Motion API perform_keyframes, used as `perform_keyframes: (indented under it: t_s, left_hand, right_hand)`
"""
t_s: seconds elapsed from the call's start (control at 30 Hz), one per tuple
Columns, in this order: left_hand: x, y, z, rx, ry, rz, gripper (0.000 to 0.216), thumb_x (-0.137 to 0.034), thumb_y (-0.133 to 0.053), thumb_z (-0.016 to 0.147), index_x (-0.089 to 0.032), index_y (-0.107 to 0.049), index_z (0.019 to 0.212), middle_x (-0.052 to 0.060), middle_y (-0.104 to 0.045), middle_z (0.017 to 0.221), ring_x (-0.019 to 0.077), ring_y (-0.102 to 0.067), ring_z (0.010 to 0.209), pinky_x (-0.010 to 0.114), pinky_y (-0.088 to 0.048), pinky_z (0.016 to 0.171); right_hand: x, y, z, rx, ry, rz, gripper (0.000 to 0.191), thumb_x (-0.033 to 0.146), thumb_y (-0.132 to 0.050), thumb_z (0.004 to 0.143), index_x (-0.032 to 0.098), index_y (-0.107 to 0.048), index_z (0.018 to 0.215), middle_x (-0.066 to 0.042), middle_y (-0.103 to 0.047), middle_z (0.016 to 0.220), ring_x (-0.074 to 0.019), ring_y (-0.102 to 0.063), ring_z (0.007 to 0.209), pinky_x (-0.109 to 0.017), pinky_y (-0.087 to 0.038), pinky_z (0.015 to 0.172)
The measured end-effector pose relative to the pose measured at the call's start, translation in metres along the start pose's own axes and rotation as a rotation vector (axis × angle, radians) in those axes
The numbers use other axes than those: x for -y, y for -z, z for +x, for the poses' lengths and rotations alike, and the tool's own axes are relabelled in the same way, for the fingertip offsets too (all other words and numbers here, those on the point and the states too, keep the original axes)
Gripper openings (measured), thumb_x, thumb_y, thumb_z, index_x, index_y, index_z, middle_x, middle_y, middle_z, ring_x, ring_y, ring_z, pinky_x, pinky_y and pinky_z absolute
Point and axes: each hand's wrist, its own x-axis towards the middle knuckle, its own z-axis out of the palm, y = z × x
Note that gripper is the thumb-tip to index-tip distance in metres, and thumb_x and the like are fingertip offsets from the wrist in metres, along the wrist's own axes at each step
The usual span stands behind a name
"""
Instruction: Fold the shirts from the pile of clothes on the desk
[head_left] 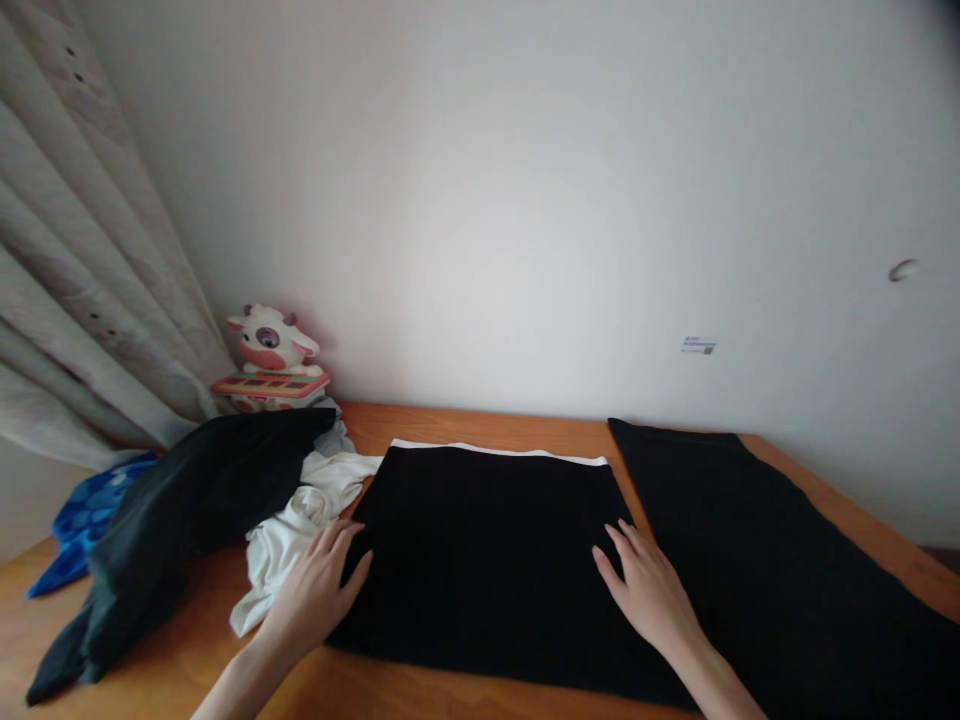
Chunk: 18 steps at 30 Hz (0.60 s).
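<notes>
A black piece of cloth (487, 570) lies flat in front of me, with a thin white strip (499, 453) showing along its far edge. My left hand (322, 575) rests at its left side, fingers stretched out and slightly apart. On the right side of the same cloth, my right hand (641, 575) lies with thumb and fingers spread. Neither hand grips anything. Crumpled white fabric (281, 545) sits just beyond and left of my left hand. Right of my right hand, a second black cloth (780, 560) is laid out flat.
The wooden table (480, 425) meets a pale wall at its back. A dark garment (202, 500) and a blue cloth (94, 510) are heaped at the left. A cow-shaped toy keyboard (274, 360) stands in the back left corner, beside a patterned curtain (82, 240).
</notes>
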Motion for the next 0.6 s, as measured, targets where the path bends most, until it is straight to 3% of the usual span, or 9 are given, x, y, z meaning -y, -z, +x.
perform_keyframes:
  t_s: [0.1,0.2,0.3,0.4,0.5,0.6]
  left_hand:
    - [0.019,0.024,-0.041,0.031,0.204,0.038,0.040,-0.058,-0.045,0.090,-0.025,-0.067,0.086,0.008,-0.073,0.095,0.0314,-0.071,0.093,0.042,-0.055,0.084]
    - [0.023,0.030,-0.061,0.069,0.270,-0.118,0.041,-0.064,-0.051,0.084,-0.026,-0.068,0.085,0.006,-0.072,0.090,0.0291,-0.071,0.086,0.037,-0.055,0.076]
    - [0.011,0.026,-0.058,0.086,0.247,-0.431,0.050,-0.068,-0.057,0.081,-0.023,-0.070,0.097,0.005,-0.073,0.088,0.0247,-0.071,0.079,0.032,-0.056,0.072]
    - [0.000,0.022,-0.044,0.071,0.242,-0.679,0.051,-0.072,-0.061,0.079,-0.021,-0.067,0.085,0.002,-0.066,0.070,0.0200,-0.065,0.066,0.027,-0.052,0.061]
    - [-0.001,0.023,-0.036,0.026,0.264,-0.814,0.050,-0.071,-0.068,0.075,-0.022,-0.062,0.082,-0.001,-0.064,0.068,0.0177,-0.061,0.067,0.026,-0.049,0.061]
    - [0.005,0.030,-0.036,0.154,0.310,-0.874,0.055,-0.067,-0.074,0.071,-0.022,-0.063,0.100,-0.002,-0.066,0.072,0.0195,-0.063,0.074,0.027,-0.050,0.069]
  right_hand:
    - [-0.030,0.012,-0.045,-0.088,-0.086,0.091,0.069,0.066,-0.038,0.091,0.015,-0.063,0.130,-0.021,-0.063,0.134,-0.0364,-0.064,0.118,-0.050,-0.052,0.095]
    - [-0.052,0.023,-0.078,-0.069,-0.196,0.238,0.069,0.077,-0.045,0.082,0.018,-0.071,0.107,-0.018,-0.071,0.103,-0.0343,-0.070,0.093,-0.048,-0.055,0.084]
    - [-0.060,0.029,-0.092,0.089,-0.282,0.381,0.067,0.083,-0.046,0.076,0.023,-0.071,0.088,-0.012,-0.072,0.087,-0.0297,-0.070,0.083,-0.042,-0.056,0.079]
    - [-0.059,0.033,-0.095,0.197,-0.286,0.496,0.064,0.084,-0.048,0.074,0.025,-0.070,0.084,-0.008,-0.072,0.082,-0.0267,-0.070,0.078,-0.036,-0.056,0.074]
    - [-0.057,0.036,-0.098,0.172,-0.251,0.616,0.059,0.081,-0.051,0.077,0.026,-0.070,0.087,-0.005,-0.072,0.078,-0.0243,-0.069,0.078,-0.031,-0.054,0.071]
    - [-0.055,0.040,-0.101,0.126,-0.277,0.694,0.060,0.080,-0.056,0.074,0.024,-0.070,0.092,-0.003,-0.069,0.073,-0.0221,-0.066,0.068,-0.029,-0.053,0.064]
